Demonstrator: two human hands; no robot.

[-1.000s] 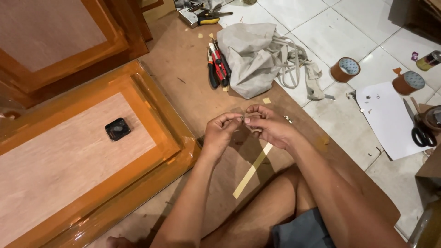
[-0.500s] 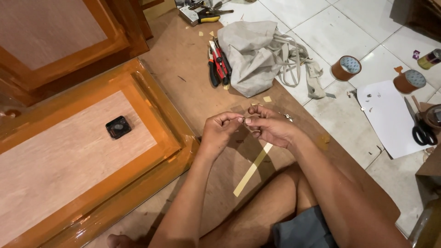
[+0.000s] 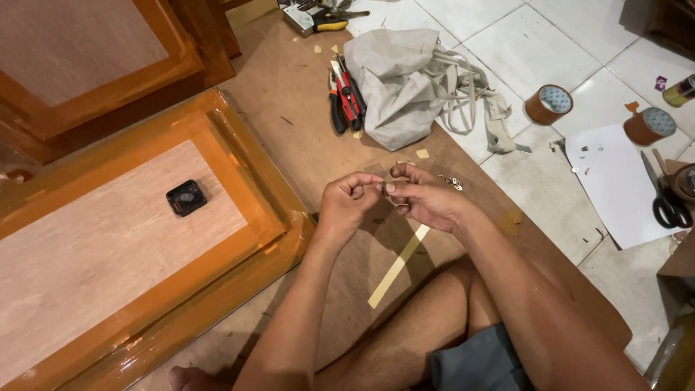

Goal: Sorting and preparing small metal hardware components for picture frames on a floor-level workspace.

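Note:
My left hand (image 3: 350, 205) and my right hand (image 3: 423, 199) meet fingertip to fingertip above a brown cardboard sheet (image 3: 304, 108) on the floor. Both pinch one tiny dark metal part (image 3: 384, 187) between thumb and fingers; it is too small to tell its kind. A thin pale wooden strip (image 3: 397, 266) lies on the cardboard just under the right hand. A few small shiny metal pieces (image 3: 455, 183) lie right behind the right hand.
An orange-framed wooden panel (image 3: 145, 239) with a small black square piece (image 3: 186, 198) lies at left. A grey cloth bag (image 3: 405, 83) and red-handled pliers (image 3: 346, 98) sit behind. Two brown tape rolls (image 3: 548, 104), white paper (image 3: 615, 181) and black scissors (image 3: 666, 199) lie at right.
Both hands have stayed together at the same spot; the fingers have shifted slightly around the tiny part. Nothing else moved.

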